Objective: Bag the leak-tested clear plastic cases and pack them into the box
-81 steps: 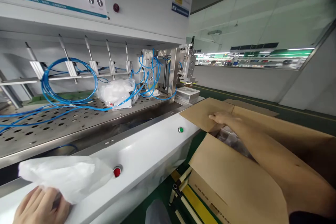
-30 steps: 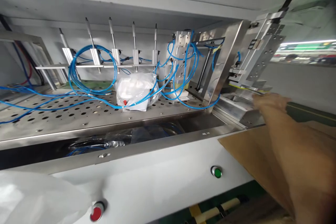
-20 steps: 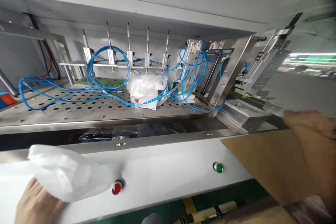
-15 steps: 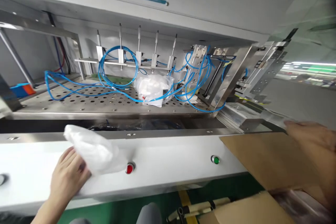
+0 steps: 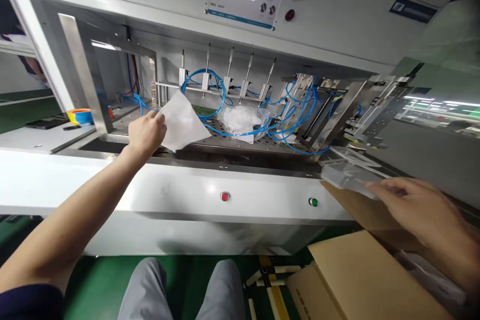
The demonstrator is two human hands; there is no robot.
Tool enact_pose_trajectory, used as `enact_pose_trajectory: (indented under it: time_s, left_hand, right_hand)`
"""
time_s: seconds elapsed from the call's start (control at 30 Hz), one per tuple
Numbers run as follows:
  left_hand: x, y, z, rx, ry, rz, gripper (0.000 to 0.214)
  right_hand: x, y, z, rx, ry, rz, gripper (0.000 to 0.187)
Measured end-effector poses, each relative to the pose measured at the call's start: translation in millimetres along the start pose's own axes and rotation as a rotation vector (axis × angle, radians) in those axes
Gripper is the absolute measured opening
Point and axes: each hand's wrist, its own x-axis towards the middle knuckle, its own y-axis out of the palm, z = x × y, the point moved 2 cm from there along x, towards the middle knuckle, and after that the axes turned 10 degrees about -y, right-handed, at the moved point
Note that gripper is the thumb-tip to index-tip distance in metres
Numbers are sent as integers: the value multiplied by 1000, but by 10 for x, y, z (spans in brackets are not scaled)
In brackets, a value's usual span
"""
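Note:
My left hand (image 5: 147, 132) is closed on the edge of a thin, soft white sheet (image 5: 183, 122), which hangs to its right in front of the machine's opening. I cannot tell whether it is foam, paper or a flat bag. My right hand (image 5: 420, 205) pinches the near end of a clear plastic box (image 5: 347, 172) with its fingertips, at the right end of the machine's front ledge. The box is slightly blurred and looks see-through. Behind the sheet, a clear bag with white contents (image 5: 242, 121) lies on the perforated metal plate among blue hoses.
Blue air hoses (image 5: 300, 110) loop across the plate below a row of small cylinders (image 5: 228, 82). A red button (image 5: 224, 196) and a green button (image 5: 313, 202) sit on the white front panel. An open cardboard box (image 5: 360, 270) stands at lower right. Orange-and-blue tape (image 5: 79, 116) lies at left.
My left hand has moved up and forward with the white sheet, which now hangs flatter. My right hand has come left and taken hold of the clear plastic box. The view has shifted left.

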Motion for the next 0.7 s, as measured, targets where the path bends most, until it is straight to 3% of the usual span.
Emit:
enact_pose_trajectory:
  time_s: [0.07, 0.13, 0.23, 0.3, 0.37, 0.43, 0.57, 0.7]
  left_hand:
    - [-12, -59, -42, 33, 74, -32, 36]
    - [-193, -69, -161, 31, 198, 54, 37]
    - [-580, -34, -378, -48, 294, 361, 34]
    - [-774, -11, -478, -204, 247, 584, 46]
    - [-873, 0, -539, -373, 209, 723, 57]
    - [-903, 14, -583, -452, 228, 748, 51]
    - [-952, 86, -713, -412, 328, 683, 25]
    - [-1059, 133, -908, -356, 396, 619, 30]
  right_hand:
    - [-172, -3, 185, 87, -70, 28, 16]
    - [-342, -1, 394, 187, -149, 60, 18]
    - [-594, 2, 776, 271, -327, 45, 26]
    - [-746, 17, 1035, 323, -404, 25, 29]
    - [-868, 43, 1265, 383, -437, 23, 30]
    - [-960, 70, 1453, 446, -442, 42, 30]
    - [-1120, 88, 1724, 596, -432, 123, 25]
    - [-1331, 92, 1956, 820, -442, 334, 21]
